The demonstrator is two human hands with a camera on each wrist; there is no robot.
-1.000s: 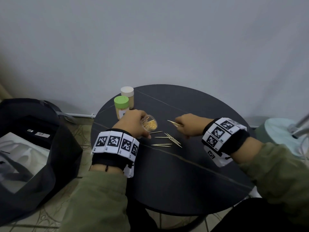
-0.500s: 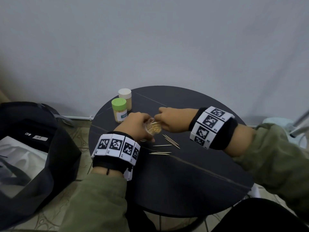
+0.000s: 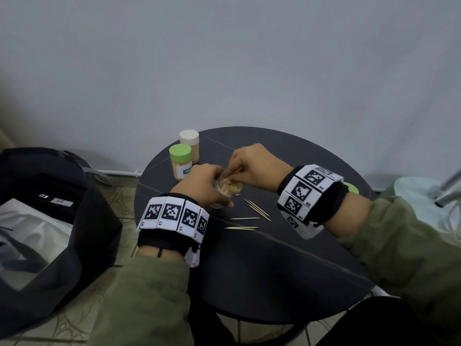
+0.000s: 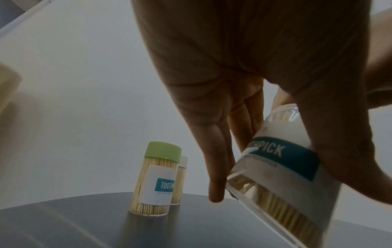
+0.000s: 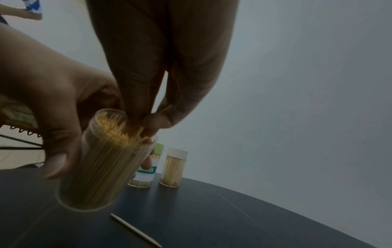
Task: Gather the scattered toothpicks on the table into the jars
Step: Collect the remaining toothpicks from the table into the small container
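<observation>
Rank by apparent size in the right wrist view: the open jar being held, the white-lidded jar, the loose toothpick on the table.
1. Open clear plastic jar, largest, though nearest the camera.
2. White-lidded clear jar.
3. Loose wooden toothpick, thinnest.

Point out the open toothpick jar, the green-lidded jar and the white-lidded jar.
open toothpick jar [image 5: 101, 169]: right wrist view, clear side wall.
green-lidded jar [image 3: 180, 153]: head view, top of the green lid.
white-lidded jar [image 3: 189, 137]: head view, top of the white lid.

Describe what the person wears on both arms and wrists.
Both arms have olive-green sleeves. Each wrist carries a black band with white square tiles printed with black block-pattern markers, seen above the left hand and the right hand. A thin dark cord shows at the left cuff.
</observation>
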